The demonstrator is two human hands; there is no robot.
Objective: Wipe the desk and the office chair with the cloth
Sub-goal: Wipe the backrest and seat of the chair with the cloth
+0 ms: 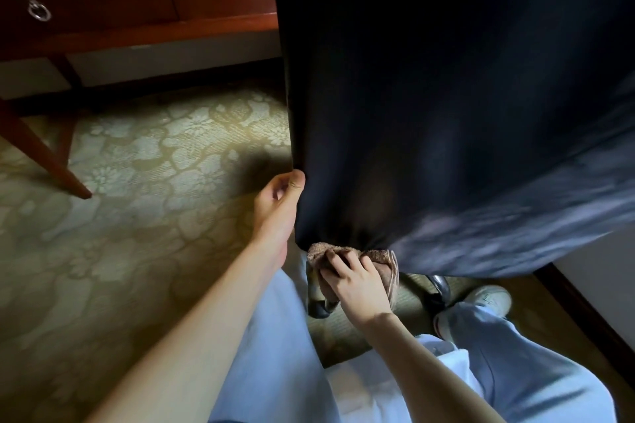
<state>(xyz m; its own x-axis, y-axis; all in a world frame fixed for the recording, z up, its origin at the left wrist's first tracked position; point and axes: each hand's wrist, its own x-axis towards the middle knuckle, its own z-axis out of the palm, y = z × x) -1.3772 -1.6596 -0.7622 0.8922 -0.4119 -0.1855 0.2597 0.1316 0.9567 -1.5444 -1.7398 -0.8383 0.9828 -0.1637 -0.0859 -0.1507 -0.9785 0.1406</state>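
My right hand (357, 288) was lowest and nearest to me, wrist bent, fingers curled round a bunched brown terry cloth (387, 266) and pressing it up against the bottom edge of the black upholstered office chair back (429, 96). The cloth was crumpled between my fingertips and the chair, with a fold hanging down past my knuckles on the right. My left arm reached out straight beside it, and my left hand (278, 206) gripped the chair back's left edge a little higher, thumb on the near face and fingers wrapped behind it, where I could not see them. Under both forearms were my pale blue trousers (275, 336), and my white shoe (488, 299) was planted on the floor to the right. Two dark legs of the chair base (318, 302) showed just under the cloth and near the shoe. The chair back filled the upper right, its lower right part catching a bluish sheen. The floor was an olive and cream carpet with a flower pattern (137, 165). On the right ran a dark skirting board (584, 312) below a pale wall. Farthest off, at the upper left, stood the reddish-brown wooden desk (137, 3), with a round metal ring pull (39, 10) on its drawer front and a slanted leg (44, 154) on the carpet.
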